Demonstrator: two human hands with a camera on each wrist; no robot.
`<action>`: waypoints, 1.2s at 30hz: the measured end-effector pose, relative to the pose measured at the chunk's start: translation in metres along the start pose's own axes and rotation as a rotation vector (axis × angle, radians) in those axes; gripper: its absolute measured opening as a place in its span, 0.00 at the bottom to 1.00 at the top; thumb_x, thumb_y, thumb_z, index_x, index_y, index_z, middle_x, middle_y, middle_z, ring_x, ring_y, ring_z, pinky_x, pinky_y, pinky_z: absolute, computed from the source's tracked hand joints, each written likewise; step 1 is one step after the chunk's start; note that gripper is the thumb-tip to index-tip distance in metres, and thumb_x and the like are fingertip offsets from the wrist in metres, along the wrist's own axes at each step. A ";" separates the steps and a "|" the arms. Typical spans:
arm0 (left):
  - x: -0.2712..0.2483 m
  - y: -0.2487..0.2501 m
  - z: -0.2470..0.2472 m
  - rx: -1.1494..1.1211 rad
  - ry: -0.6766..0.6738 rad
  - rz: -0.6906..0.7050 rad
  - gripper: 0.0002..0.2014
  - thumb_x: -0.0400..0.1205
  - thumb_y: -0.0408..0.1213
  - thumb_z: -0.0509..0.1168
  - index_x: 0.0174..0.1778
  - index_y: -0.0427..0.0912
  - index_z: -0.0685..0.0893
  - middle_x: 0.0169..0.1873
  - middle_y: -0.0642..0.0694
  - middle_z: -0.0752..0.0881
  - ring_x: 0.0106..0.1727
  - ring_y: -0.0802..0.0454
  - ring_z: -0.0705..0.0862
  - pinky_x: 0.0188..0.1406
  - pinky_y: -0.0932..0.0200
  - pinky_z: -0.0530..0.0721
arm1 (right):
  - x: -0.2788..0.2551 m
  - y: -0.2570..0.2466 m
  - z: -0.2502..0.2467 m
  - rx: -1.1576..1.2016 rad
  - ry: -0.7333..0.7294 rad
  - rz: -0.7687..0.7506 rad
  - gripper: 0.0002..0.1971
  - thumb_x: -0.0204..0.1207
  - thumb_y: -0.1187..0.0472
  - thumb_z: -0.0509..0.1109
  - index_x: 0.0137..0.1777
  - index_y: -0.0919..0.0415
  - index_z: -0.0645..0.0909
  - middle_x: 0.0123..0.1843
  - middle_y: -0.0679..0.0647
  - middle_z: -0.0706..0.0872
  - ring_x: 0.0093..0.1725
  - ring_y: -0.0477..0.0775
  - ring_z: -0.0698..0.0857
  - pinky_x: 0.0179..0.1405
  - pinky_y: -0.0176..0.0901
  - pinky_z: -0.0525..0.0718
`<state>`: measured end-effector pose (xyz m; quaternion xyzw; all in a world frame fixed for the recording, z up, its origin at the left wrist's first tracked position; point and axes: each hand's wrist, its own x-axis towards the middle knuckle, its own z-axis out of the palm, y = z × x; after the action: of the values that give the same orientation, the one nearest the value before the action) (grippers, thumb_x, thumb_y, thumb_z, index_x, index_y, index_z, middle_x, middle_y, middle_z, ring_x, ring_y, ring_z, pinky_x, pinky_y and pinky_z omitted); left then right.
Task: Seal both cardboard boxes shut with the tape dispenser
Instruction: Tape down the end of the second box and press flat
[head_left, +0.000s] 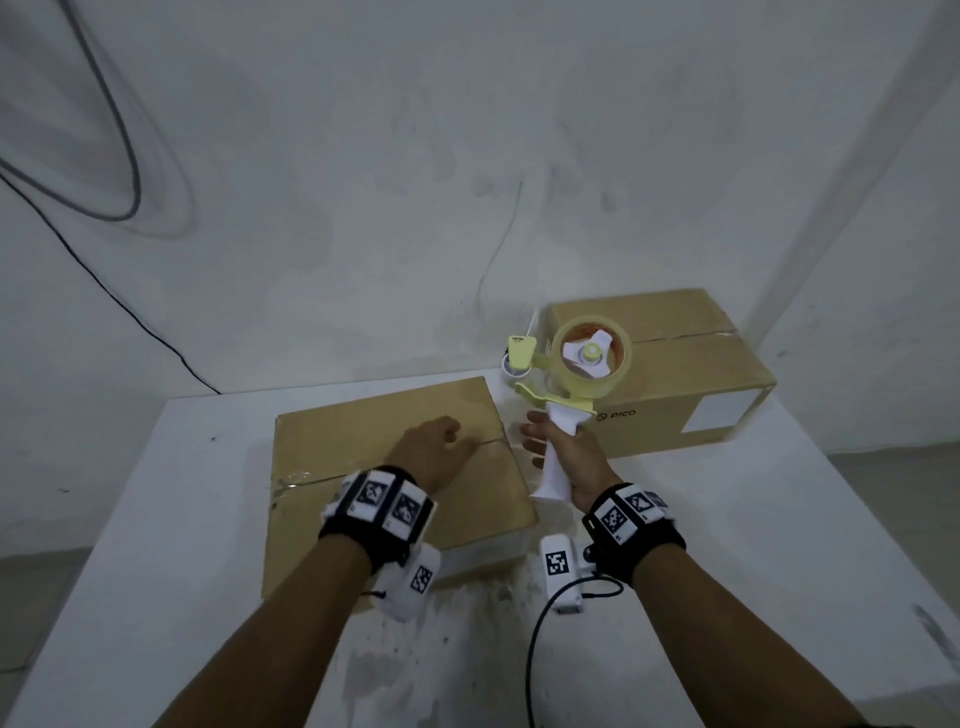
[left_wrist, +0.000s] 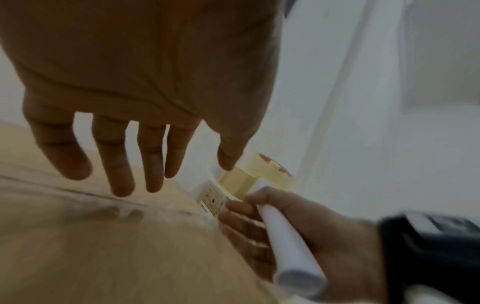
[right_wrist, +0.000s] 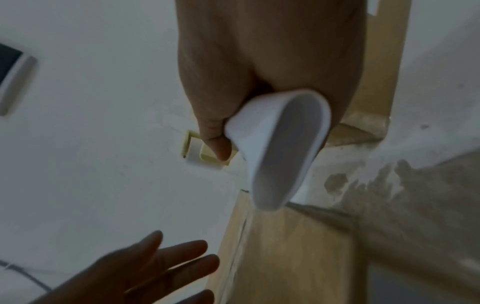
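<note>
Tape dispenser (head_left: 569, 376) — yellow frame, roll of clear tape, white handle — is held upright in the right hand (head_left: 566, 457), whose fingers wrap round the handle. It is lifted above the table (head_left: 779, 545), over the gap between the two boxes. The left hand (head_left: 434, 452) hovers over the near box (head_left: 332, 441), fingers straight and spread, holding nothing; whether it touches the cardboard cannot be told. The near box lies toward the table's left edge, flaps shut, with clear tape along its centre seam. The far box (head_left: 691, 384) sits at the table's back right corner against the wall (head_left: 467, 156) — flaps down, a dark seam line across its top; tape there cannot be made out.
</note>
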<state>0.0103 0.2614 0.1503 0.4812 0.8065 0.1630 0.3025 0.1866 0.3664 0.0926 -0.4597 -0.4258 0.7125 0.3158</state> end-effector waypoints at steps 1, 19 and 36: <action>0.010 0.001 -0.007 -0.169 0.005 -0.021 0.27 0.82 0.56 0.61 0.68 0.38 0.79 0.63 0.44 0.83 0.63 0.41 0.82 0.63 0.50 0.80 | -0.001 -0.005 -0.001 -0.015 0.015 -0.029 0.11 0.76 0.66 0.74 0.58 0.65 0.87 0.46 0.61 0.91 0.44 0.56 0.90 0.41 0.45 0.84; 0.108 0.046 -0.032 -1.268 -0.289 -0.277 0.15 0.82 0.37 0.67 0.59 0.29 0.81 0.38 0.39 0.91 0.32 0.52 0.91 0.25 0.64 0.86 | 0.027 -0.026 0.016 -0.102 -0.002 -0.181 0.09 0.77 0.70 0.71 0.35 0.65 0.82 0.30 0.61 0.82 0.27 0.57 0.80 0.28 0.45 0.80; 0.147 0.026 -0.049 -1.203 -0.436 -0.402 0.13 0.82 0.45 0.67 0.52 0.37 0.80 0.38 0.41 0.90 0.28 0.53 0.88 0.24 0.65 0.86 | 0.040 -0.025 0.014 -0.125 0.033 -0.238 0.04 0.76 0.73 0.72 0.40 0.71 0.82 0.29 0.62 0.81 0.25 0.56 0.79 0.26 0.45 0.81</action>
<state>-0.0554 0.4042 0.1532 0.0914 0.5695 0.4236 0.6984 0.1603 0.4065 0.1029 -0.4364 -0.5157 0.6345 0.3755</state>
